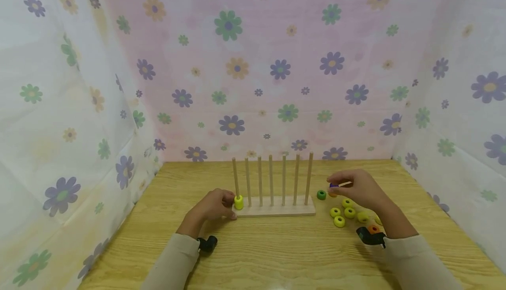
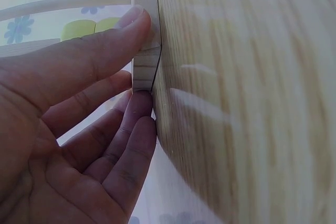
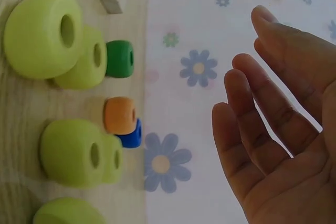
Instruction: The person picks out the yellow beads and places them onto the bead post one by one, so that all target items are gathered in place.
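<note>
A wooden peg rack (image 1: 274,212) with several upright pegs stands on the table. Two yellow beads (image 1: 239,202) are stacked on its leftmost peg. My left hand (image 1: 213,204) grips the left end of the rack's base (image 2: 146,69), thumb along one side and fingertips against the end. My right hand (image 1: 357,189) is above the loose beads, fingers spread and slightly bent, with nothing between them. In the right wrist view an orange bead (image 3: 119,115) and a blue bead (image 3: 132,134) lie below it, apart from the fingers. A green bead (image 3: 120,59) sits nearby.
Several loose yellow beads (image 1: 349,213) lie right of the rack. Another orange bead (image 1: 373,229) is near the right wrist's black camera mount (image 1: 370,236). Flowered cloth (image 1: 276,83) walls in the wooden table (image 1: 269,250) at the back and both sides.
</note>
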{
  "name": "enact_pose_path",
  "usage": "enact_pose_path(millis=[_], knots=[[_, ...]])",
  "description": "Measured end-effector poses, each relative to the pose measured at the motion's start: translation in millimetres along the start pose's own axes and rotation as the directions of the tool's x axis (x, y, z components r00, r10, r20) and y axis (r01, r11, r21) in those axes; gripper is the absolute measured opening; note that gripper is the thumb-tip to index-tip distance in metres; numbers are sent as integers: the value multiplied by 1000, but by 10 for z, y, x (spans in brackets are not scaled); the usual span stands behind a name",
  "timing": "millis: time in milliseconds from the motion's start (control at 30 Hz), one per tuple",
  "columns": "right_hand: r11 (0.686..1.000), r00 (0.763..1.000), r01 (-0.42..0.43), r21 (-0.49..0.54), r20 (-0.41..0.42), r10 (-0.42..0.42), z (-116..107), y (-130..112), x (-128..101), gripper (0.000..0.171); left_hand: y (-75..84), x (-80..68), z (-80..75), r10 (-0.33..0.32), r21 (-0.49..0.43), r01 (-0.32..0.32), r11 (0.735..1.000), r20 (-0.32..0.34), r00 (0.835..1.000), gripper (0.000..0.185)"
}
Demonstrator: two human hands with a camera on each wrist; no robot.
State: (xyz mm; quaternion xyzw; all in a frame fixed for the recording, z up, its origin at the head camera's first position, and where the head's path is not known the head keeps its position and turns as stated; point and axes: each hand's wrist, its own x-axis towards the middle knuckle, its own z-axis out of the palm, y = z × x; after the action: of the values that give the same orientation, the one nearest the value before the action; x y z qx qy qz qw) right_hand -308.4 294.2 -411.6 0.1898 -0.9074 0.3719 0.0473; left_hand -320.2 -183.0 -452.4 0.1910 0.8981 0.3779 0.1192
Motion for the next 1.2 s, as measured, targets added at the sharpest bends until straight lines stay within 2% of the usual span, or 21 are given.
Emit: enact_pose_path(millis=[200,467,933,1200], knots=[[998,997,-68,2,47,68,25,174,-4,35,12,-5,0,-12,-2,12,1000,-7,1000,20],[996,995,-89,-18,50,90,7,339,-3,33,16,-10,-21,-17,-3,17,1000,-11,1000,30],[988,981,-145,52,137,137,-40,602,-105,33,-15,-12,24,9,17,-9,1000,1,1000,23],[984,971,-173,48,176,162,-62,700,-124,32,-5,-7,13,9,8,-9,1000,-1,1000,21]])
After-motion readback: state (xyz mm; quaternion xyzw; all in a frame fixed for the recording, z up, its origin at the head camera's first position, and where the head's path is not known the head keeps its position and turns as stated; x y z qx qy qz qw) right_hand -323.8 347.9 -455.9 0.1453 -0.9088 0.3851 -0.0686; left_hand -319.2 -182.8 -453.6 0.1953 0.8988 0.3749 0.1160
